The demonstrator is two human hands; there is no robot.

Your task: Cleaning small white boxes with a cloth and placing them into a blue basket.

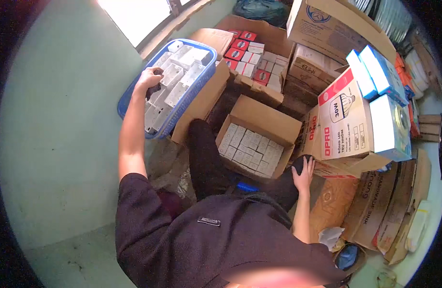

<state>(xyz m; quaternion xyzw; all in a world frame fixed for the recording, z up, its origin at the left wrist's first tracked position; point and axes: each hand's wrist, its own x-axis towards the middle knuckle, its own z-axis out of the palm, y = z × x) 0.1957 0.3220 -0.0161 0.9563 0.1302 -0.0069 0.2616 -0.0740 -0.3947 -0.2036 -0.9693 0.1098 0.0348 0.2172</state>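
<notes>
My left hand [149,79] was at the left edge of an oblong blue plastic basket [187,104], fingers curled above the white plastic boxes [172,76] that filled it from far end to near corner; something dark showed under the palm, and I couldn't tell whether I gripped anything. My right hand [303,174] lay open, fingers spread, on my dark-clothed right knee [298,163]. Between my legs, an open brown cardboard carton [266,117] held small white boxes [250,146], packed to its near edge.
</notes>
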